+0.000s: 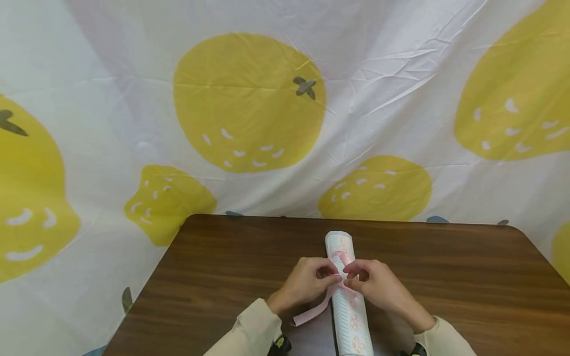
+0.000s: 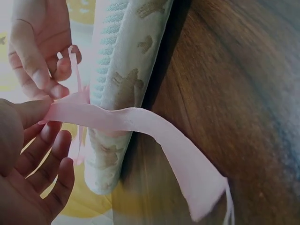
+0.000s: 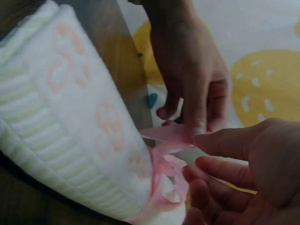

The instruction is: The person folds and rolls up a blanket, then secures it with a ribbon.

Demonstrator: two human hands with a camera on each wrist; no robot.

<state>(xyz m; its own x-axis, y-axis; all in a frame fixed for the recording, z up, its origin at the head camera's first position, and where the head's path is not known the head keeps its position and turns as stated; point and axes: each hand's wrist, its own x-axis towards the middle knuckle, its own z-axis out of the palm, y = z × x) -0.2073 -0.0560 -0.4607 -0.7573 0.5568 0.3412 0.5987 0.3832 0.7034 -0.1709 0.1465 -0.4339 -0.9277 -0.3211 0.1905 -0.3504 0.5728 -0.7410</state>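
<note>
A rolled white towel [image 1: 352,316] with pink printed motifs and a pale ribbed band lies lengthwise on the table. Round it runs a pink ribbon [image 2: 131,119], gathered in loops [image 3: 166,183] on top. My left hand [image 1: 309,279] pinches the ribbon between thumb and index finger above the roll; one loose end [image 1: 311,312] trails left over the tabletop. Facing it, my right hand [image 1: 376,284] has its thumb tip at the same bit of ribbon, fingers curled beside the loops. The fingertips of both hands nearly meet there.
The dark wood-grain table [image 1: 231,252] has rounded far corners. Behind it hangs a white cloth [image 1: 356,113] with large yellow fruit prints. Black straps [image 1: 280,343] circle the wrists below pale sleeves [image 1: 249,329].
</note>
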